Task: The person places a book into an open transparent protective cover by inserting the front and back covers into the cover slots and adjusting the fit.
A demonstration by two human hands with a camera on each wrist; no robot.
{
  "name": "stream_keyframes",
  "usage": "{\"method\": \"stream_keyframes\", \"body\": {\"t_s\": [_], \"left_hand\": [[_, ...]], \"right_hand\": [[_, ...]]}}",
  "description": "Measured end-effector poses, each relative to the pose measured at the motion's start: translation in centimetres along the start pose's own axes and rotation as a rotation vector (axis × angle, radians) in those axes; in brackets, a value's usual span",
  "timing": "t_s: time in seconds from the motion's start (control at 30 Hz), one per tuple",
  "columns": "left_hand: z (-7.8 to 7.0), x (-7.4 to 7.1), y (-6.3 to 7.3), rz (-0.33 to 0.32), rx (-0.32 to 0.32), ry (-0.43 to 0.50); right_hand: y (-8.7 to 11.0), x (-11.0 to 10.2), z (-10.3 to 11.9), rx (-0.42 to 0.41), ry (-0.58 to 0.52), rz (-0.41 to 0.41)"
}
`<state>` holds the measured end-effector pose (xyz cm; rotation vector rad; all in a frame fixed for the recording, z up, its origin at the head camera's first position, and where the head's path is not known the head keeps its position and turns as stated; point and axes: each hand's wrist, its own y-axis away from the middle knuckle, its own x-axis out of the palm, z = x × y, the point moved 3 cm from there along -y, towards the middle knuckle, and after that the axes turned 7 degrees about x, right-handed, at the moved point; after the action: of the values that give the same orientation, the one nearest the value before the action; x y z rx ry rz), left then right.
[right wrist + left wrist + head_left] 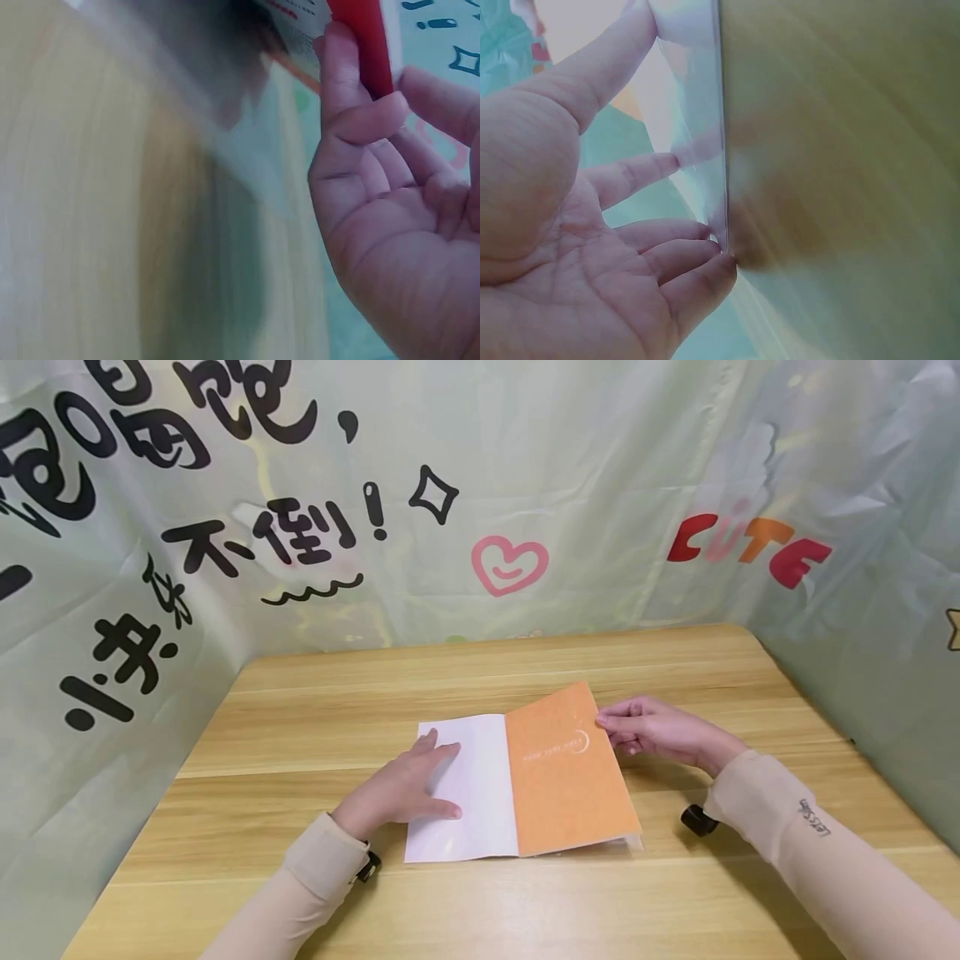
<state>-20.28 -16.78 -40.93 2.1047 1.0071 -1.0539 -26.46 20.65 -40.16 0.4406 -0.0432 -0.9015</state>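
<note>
An opened booklet lies on the wooden table, a white page [480, 785] at the left and an orange page [566, 785] with pale print at the right. My left hand [401, 787] rests on the white page with thumb and fingers spread; the left wrist view shows those fingers along the page's edge. With thumb and index finger, my right hand [663, 731] pinches the outer edge of the orange page near its top corner. In the right wrist view the pinched edge [373, 52] looks red. A clear film [633, 841] peeks out under the orange page's lower right corner.
The wooden table [315, 693] extends around the booklet on all sides. Printed fabric [600, 485] with lettering and a pink heart hangs behind it and along both sides. A small black device [699, 820] sits at the right wrist, another black piece [367, 866] at the left.
</note>
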Motion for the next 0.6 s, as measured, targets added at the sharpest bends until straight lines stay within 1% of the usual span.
{"method": "stream_keyframes", "body": {"t_s": [0.1,0.2,0.3,0.4,0.5,0.6], "left_hand": [[-0.4,0.1,-0.4,-0.009,0.016,-0.028],[-1.0,0.1,-0.7,-0.043,0.043,-0.087],[-1.8,-0.1,-0.9,-0.093,0.101,-0.16],[-2.4,-0.1,-1.3,-0.111,0.156,-0.192],[-2.4,-0.1,-1.6,-0.097,0.173,-0.18],[-2.0,-0.1,-2.0,-0.059,0.161,-0.099]], "right_hand": [[0.6,0.2,0.8,-0.026,-0.037,-0.016],[0.8,0.7,1.8,-0.041,-0.058,-0.064],[0.7,1.3,2.7,-0.031,-0.068,-0.129],[0.4,2.1,3.6,-0.022,-0.071,-0.183],[-0.1,3.1,4.5,-0.031,-0.069,-0.221],[-0.5,4.1,5.5,-0.048,-0.072,-0.253]]}}
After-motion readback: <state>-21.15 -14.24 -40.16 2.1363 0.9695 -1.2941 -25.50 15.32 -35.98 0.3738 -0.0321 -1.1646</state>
